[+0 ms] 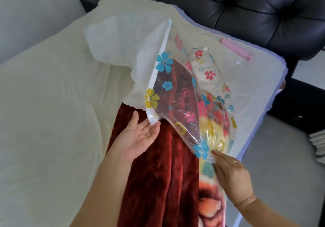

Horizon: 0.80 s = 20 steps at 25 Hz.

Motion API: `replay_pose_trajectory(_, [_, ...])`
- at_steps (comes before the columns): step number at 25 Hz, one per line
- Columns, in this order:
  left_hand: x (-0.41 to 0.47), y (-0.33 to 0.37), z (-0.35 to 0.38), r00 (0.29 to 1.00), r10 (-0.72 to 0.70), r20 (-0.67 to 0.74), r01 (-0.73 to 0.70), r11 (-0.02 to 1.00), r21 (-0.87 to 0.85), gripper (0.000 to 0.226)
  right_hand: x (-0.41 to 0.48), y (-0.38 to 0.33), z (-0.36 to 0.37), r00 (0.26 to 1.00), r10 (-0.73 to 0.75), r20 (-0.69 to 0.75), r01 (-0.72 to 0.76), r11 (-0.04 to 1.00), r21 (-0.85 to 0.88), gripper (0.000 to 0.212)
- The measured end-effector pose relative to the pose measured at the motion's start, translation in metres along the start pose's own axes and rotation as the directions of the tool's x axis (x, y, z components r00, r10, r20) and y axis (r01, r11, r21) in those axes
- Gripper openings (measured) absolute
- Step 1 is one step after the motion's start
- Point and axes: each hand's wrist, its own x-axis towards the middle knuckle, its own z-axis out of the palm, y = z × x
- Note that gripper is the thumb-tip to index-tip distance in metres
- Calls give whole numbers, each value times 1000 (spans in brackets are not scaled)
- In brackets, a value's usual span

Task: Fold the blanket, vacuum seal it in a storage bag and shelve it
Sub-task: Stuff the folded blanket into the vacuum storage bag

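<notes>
- The blanket [158,174], dark red plush with a bright printed side along its right edge, lies folded in a long strip on the bed [44,103], running from 6 o'clock up to the centre.
- The storage bag [175,93], clear plastic printed with blue, pink and yellow flowers, is lifted over the blanket's far end. The red pile shows through it, though I cannot tell whether that end is inside the bag or only behind it.
- The left hand [139,137], at 7 o'clock from the bag, is turned palm up with straight, spread fingers. Its fingertips [155,124] touch the bag's lower corner on the white-edged side.
- The right hand [232,174], at 5 o'clock from the bag, pinches the bag's gathered lower edge between its fingertips.
- A crumpled white sheet [119,38] rises behind the bag at 11 o'clock.
- A pink hand pump [235,50] lies on the bed at 2 o'clock, with a small white cap [237,61] just beside it.
- A black tufted headboard [228,1] fills 12 to 2 o'clock.
</notes>
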Motion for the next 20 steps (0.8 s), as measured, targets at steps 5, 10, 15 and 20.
replay_pose_trajectory(5, [1,-6,7,977,-29,212,60,988,-144,42,3,1,-1,999,-40,-25,39,998,-44,66])
replay_pose_trajectory(10, [-9,-18,-38,998,28,54,-16,975,-221,27,1,7,1,995,-98,-11,98,995,-21,55])
replay_pose_trajectory(15, [-32,-29,-101,999,33,-12,-35,948,-318,65,-6,-9,-13,982,-187,4,186,980,-66,49])
replay_pose_trajectory(20, [-42,-16,-97,903,197,-382,-270,951,-150,29,-10,-37,6,981,-56,187,13,975,223,47])
